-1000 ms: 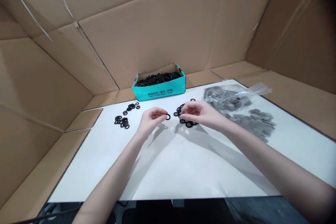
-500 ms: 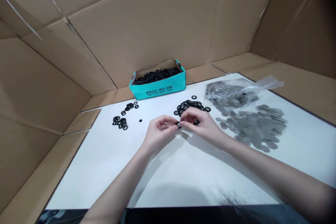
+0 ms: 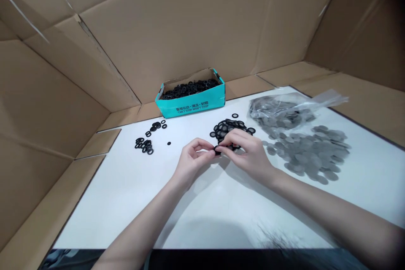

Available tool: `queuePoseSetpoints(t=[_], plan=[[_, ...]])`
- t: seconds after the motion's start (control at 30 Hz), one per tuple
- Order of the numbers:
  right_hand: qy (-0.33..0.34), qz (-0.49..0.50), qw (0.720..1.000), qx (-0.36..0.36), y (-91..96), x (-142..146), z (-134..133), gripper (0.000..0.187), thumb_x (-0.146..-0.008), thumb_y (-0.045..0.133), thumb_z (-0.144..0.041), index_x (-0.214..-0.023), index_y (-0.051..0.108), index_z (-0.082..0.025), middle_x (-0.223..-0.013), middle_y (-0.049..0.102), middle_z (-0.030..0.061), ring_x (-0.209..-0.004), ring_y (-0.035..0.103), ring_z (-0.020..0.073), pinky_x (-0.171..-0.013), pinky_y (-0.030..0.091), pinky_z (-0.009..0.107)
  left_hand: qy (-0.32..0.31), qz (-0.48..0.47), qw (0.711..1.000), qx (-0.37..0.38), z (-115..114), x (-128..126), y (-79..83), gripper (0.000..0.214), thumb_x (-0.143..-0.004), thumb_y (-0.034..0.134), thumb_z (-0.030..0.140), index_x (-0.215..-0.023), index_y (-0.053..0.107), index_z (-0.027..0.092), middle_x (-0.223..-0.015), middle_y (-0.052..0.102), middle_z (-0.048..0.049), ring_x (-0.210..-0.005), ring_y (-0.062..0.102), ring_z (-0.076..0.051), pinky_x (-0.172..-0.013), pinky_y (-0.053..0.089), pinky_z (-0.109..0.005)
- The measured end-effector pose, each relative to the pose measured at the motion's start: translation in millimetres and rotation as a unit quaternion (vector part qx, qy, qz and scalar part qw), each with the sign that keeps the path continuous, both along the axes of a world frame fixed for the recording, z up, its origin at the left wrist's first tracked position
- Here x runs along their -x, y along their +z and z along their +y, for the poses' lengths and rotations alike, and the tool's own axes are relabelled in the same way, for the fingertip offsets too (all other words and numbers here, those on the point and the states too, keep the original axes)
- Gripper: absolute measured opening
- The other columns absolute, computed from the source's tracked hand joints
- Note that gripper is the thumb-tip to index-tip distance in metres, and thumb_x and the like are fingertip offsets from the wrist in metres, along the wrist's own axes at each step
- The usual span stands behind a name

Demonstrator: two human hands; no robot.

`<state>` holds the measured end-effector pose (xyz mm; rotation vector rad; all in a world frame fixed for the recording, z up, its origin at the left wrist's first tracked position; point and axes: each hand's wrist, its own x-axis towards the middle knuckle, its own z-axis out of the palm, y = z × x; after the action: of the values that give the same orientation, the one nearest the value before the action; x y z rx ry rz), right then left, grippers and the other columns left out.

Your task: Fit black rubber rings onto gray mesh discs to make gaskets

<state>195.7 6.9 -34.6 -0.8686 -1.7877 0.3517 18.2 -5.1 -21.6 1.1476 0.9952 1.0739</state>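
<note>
A black ring washer is pinched between the fingertips of my left hand and my right hand, low over the white table. Fingers cover much of it, so whether a disc sits inside it is unclear. Just beyond my right hand lies a heap of black ring washers filled with grey discs, partly hidden by that hand. Loose black ring washers are scattered to the left of my left hand. Right of my right hand spreads a pile of thin grey discs.
A turquoise box full of black rings stands at the back. At the back right, a clear plastic bag holds more grey discs. One small black disc lies on the white table. Cardboard walls enclose the back and sides.
Both hands stay closed around the ring washer with only slight finger movement. My right hand has shifted a little to the right, and the view has moved slightly.
</note>
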Motion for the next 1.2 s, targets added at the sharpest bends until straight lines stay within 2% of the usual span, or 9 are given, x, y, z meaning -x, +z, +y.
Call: queuePoseSetpoints(t=[0.13,0.37,0.53,0.67,0.9,1.07,1.2], plan=[[0.004,-0.013,0.999,-0.039,-4.5,2.5,-1.8,0.013,-0.09,0.06,-0.018,-0.08,0.067,-0.022,-0.08,0.067,0.0051,-0.076,0.063,0.0191,-0.067,0.05,0.033,0.004,-0.003,1.0,-0.03,-1.4,-2.8,-0.1,0.031,-0.072,0.083,0.036,-0.087,0.064,0.017,-0.084,0.067,-0.0008,-0.078,0.07,-0.014,-0.078,0.057,-0.027],[0.042,-0.025,0.998,-0.036,-4.5,2.5,-1.4,0.01,-0.09,0.061,-0.018,-0.086,0.07,-0.023,-0.083,0.067,0.0055,-0.078,0.063,0.0195,-0.07,0.051,0.034,0.003,-0.011,1.0,-0.029,-0.8,-2.1,-0.5,0.032,-0.073,0.081,0.038,-0.087,0.061,0.018,-0.082,0.065,0.0,-0.075,0.067,-0.013,-0.074,0.058,-0.027],[0.047,-0.005,0.999,0.024,-3.5,3.1,-1.5,0.009,-0.088,0.063,-0.022,-0.095,0.068,-0.022,-0.087,0.068,0.0059,-0.08,0.064,0.0196,-0.07,0.051,0.033,0.036,0.043,0.995,-0.078,-0.4,-1.2,3.1,0.032,-0.074,0.08,0.038,-0.09,0.06,0.02,-0.082,0.066,-0.0001,-0.071,0.066,-0.012,-0.064,0.052,-0.02],[0.056,0.003,0.993,0.099,-2.2,4.3,-0.7,0.009,-0.088,0.061,-0.026,-0.081,0.063,-0.02,-0.075,0.065,0.0034,-0.068,0.059,0.0161,-0.059,0.046,0.028,0.052,0.07,0.993,-0.085,-2.7,-1.1,6.9,0.035,-0.074,0.08,0.037,-0.096,0.058,0.021,-0.079,0.065,0.0008,-0.066,0.066,-0.011,-0.059,0.048,-0.019],[0.09,0.019,0.985,0.143,-2.0,4.6,0.0,0.014,-0.088,0.057,-0.024,-0.075,0.058,-0.02,-0.071,0.061,0.0014,-0.066,0.056,0.0146,-0.06,0.044,0.027,0.059,0.106,0.983,-0.138,-6.8,-0.6,3.5,0.027,-0.082,0.073,0.03,-0.104,0.059,0.022,-0.093,0.066,-0.0027,-0.075,0.068,-0.013,-0.072,0.052,-0.023],[0.093,0.002,0.982,0.162,-2.9,3.2,0.6,0.013,-0.089,0.055,-0.023,-0.077,0.058,-0.02,-0.074,0.06,0.0022,-0.069,0.056,0.0153,-0.058,0.041,0.026,0.036,0.157,0.961,-0.224,-4.7,1.4,1.1,0.017,-0.086,0.067,0.021,-0.102,0.062,0.023,-0.086,0.066,-0.0005,-0.086,0.066,-0.013,-0.085,0.052,-0.025],[0.103,-0.003,0.981,0.165,-2.0,2.6,1.5,0.014,-0.089,0.055,-0.022,-0.075,0.058,-0.019,-0.073,0.059,0.0022,-0.069,0.055,0.0149,-0.057,0.04,0.026,0.031,0.174,0.947,-0.268,-1.7,3.5,-2.2,0.015,-0.088,0.063,0.017,-0.101,0.059,0.021,-0.087,0.064,0.0002,-0.084,0.064,-0.012,-0.084,0.052,-0.025]])
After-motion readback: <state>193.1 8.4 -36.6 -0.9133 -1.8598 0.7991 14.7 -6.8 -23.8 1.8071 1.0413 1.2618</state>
